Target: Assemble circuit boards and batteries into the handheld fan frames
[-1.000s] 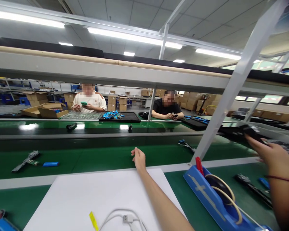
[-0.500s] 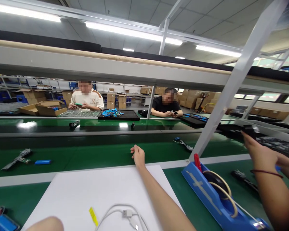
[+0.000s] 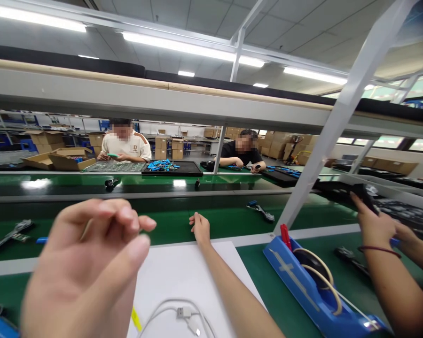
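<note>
My left hand (image 3: 88,263) is raised large and close in the near left, slightly blurred. Its fingers curl loosely and stand apart from the thumb, with nothing between them. My right hand (image 3: 200,229) is at the near edge of the green conveyor belt (image 3: 127,223), fingers loosely bent, no object visible in it. Beneath my right forearm lies a white sheet (image 3: 169,272). On it are a white USB cable (image 3: 185,312) and a yellow tag (image 3: 136,320), partly covered by my left hand.
A blue tape dispenser (image 3: 296,286) holds red-handled pliers or a similar tool (image 3: 285,236). At right a co-worker's hands (image 3: 380,225) hold a dark part. Device parts (image 3: 261,210) lie on the belt. A white post (image 3: 324,141) rises beside it. Two people sit opposite.
My left hand has risen from the lower edge into the near left view. My right hand stays about where it was. Parts on the near belt have shifted left.
</note>
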Tool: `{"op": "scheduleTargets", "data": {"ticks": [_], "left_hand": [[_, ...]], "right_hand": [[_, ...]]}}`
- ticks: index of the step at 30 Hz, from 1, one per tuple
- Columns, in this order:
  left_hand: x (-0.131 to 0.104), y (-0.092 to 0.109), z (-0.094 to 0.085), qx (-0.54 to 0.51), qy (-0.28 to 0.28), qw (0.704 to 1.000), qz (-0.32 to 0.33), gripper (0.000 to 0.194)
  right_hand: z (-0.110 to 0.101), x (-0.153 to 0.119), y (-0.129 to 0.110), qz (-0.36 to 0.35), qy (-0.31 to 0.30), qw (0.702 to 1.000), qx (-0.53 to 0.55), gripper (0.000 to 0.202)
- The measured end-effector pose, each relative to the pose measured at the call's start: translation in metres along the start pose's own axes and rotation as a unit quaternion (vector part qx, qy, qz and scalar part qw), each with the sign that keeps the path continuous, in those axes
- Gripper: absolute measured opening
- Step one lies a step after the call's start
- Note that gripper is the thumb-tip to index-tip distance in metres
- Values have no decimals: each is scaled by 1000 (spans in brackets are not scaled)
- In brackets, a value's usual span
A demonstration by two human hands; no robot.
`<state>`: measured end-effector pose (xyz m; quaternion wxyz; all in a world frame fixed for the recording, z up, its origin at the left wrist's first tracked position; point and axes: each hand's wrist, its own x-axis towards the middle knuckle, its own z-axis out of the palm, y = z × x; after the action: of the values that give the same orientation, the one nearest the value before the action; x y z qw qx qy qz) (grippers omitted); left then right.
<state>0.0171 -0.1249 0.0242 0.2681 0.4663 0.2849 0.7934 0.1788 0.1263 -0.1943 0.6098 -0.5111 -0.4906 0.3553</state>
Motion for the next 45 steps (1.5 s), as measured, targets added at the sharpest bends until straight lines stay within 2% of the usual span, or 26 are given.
{"op": "scheduleTargets", "data": {"ticks": [2, 5, 9, 12, 14, 15, 16, 18, 20, 23, 26, 31, 41, 45], "left_hand": [[17, -14, 14, -44, 18, 998, -37, 35], [40, -49, 16, -34, 49, 996, -72, 37], [57, -103, 0, 44, 37, 991, -123, 34], [57, -145, -20, 157, 30, 973, -165, 38], [50, -175, -36, 295, -8, 941, -164, 51], [46, -190, -43, 386, -45, 908, -155, 54], [40, -205, -49, 477, -98, 861, -145, 54], [28, -229, -57, 538, -171, 813, -142, 51], [18, -245, -60, 550, -231, 791, -136, 48], [9, -254, -59, 562, -293, 765, -115, 44], [8, -256, -57, 574, -315, 747, -111, 43], [11, -255, -59, 584, -321, 736, -116, 43], [10, -253, -58, 588, -314, 736, -113, 44], [11, -251, -57, 600, -295, 736, -104, 45]], "right_hand": [[0, 0, 0, 2, -1, 1000, 0, 58], [0, 0, 0, 6, -9, 1000, 1, 59], [1, 0, 1, 14, -20, 1000, 0, 58], [2, 0, 2, 21, -26, 999, -8, 56], [1, 0, 1, 23, -26, 999, -14, 54], [1, -1, 1, 24, -26, 999, -17, 52], [1, -1, 1, 25, -25, 999, -20, 51], [1, -1, 0, 25, -25, 999, -23, 50], [1, -1, 0, 27, -27, 999, -25, 49], [1, 0, 1, 29, -32, 999, -30, 48], [1, 1, 3, 31, -33, 998, -37, 48], [-1, 0, 1, 35, -39, 997, -50, 46], [1, -8, -5, 44, -81, 989, -111, 44], [-7, -3, -21, 20, -94, 979, -179, 42]]}}
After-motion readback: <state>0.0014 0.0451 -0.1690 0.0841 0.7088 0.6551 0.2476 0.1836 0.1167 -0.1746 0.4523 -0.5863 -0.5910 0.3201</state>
